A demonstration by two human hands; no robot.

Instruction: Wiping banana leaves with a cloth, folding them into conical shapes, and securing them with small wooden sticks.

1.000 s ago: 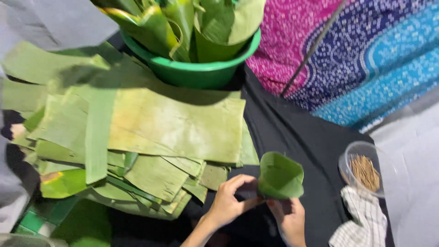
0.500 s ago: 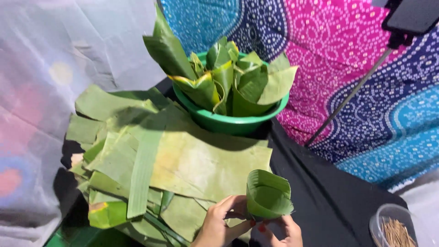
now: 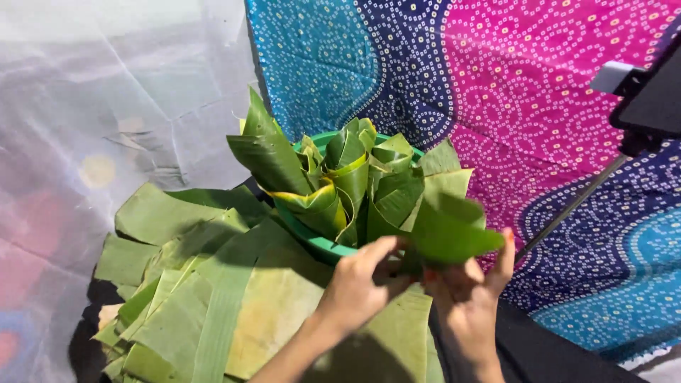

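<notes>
A: Right at the near rim of the green bowl [image 3: 320,245], both hands hold a folded leaf cup [image 3: 445,223]. Left hand [image 3: 360,287] on its left side, fingers [image 3: 379,250] curled onto the base. Right hand [image 3: 464,298] under it and on the right, thumb up against the far edge.

B: Fingers wide or narrow?

A: Narrow, both sets pinched onto the leaf cup. No gap between hands and leaf.

B: Cup inside the bowl?

A: Can't tell. It sits at the bowl's right front edge, level with the other cups; whether it rests on them or hangs free is unclear.

B: What's in the bowl?

A: More rolled leaf cones [image 3: 333,188], packed upright, tips above the rim.

B: Around the bowl?

A: Flat leaf strips [image 3: 213,298] piled in front and to the left of the bowl, overlapping, one touching the rim. Behind the bowl, a patterned cloth [image 3: 496,92] in blue, pink and purple. Left of it, a pale plastic sheet [image 3: 106,92]. Right of the bowl, a dark stand pole [image 3: 574,202] slanting up.
</notes>
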